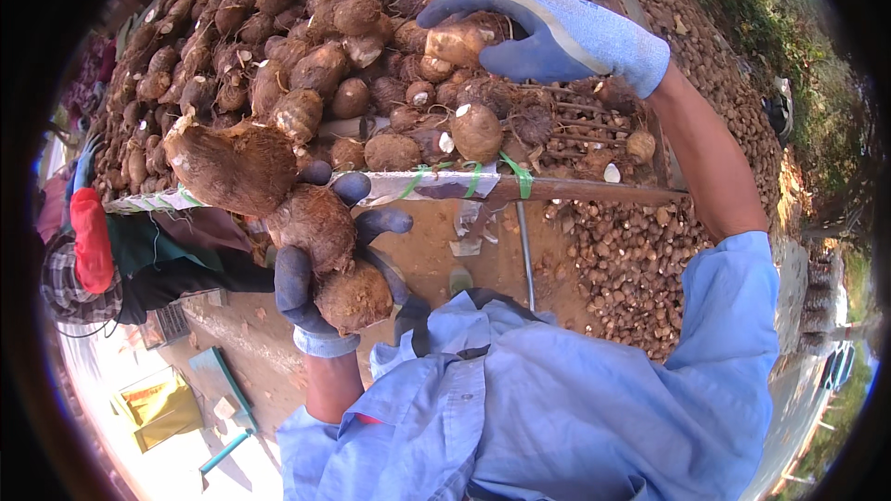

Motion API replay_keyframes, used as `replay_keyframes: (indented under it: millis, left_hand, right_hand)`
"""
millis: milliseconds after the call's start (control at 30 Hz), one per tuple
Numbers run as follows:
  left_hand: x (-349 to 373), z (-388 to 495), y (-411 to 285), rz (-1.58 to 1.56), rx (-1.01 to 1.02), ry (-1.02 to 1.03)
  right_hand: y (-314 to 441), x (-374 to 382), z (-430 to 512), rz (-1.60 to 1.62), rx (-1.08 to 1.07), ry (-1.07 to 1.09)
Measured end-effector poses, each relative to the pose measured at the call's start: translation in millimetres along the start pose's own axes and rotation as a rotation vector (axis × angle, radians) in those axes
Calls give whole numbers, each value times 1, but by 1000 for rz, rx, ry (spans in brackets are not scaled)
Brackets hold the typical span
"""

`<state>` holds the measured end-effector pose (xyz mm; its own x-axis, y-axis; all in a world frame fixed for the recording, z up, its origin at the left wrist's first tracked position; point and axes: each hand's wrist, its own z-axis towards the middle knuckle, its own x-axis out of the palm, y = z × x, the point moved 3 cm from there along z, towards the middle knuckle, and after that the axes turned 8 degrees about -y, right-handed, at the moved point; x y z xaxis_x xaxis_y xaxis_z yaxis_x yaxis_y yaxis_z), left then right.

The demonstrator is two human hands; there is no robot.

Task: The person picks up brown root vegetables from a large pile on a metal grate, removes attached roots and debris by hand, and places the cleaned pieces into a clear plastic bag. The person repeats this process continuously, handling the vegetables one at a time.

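Observation:
My left hand [327, 250], in a blue coated knit glove, grips a joined cluster of brown hairy taro corms [313, 229] in front of the table's edge. The cluster has a large corm at its upper left and two smaller ones below it. My right hand [543, 35], gloved alike, arches over the heaped corms with fingers and thumb spread around a pale-patched corm [463, 42]; whether it touches that corm is unclear. More taro corms [320, 69], some with white cut faces, cover the slatted table.
The table's front edge [585, 189] has white wrapping and green ties. Small corms [626, 271] lie heaped on the ground below, more beyond the table at right. A co-worker with a red sleeve [94, 243] is at left. A yellow bag [160, 407] stands lower left.

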<state>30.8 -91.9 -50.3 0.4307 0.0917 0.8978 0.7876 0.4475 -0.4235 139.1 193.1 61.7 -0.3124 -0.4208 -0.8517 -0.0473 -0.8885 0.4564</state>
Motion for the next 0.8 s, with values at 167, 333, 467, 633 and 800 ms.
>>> replay_keyframes:
  millis: [167, 333, 467, 633, 800]
  left_hand:
    - [-5, 1, 8, -96, -34, 46]
    - [-13, -8, 5, -133, 19, 104]
    - [-22, -24, -6, -94, 93, 88]
    - [-38, -46, -22, -129, 91, -10]
    - [-58, -75, -50, -128, 89, -52]
  right_hand:
    - [33, 22, -28, -417, -143, 370]
    - [57, 43, -36, -558, -371, 302]
    - [60, 54, -30, -737, -357, 343]
    - [62, 59, -19, -942, -314, 323]
    - [60, 72, -11, -1017, -267, 352]
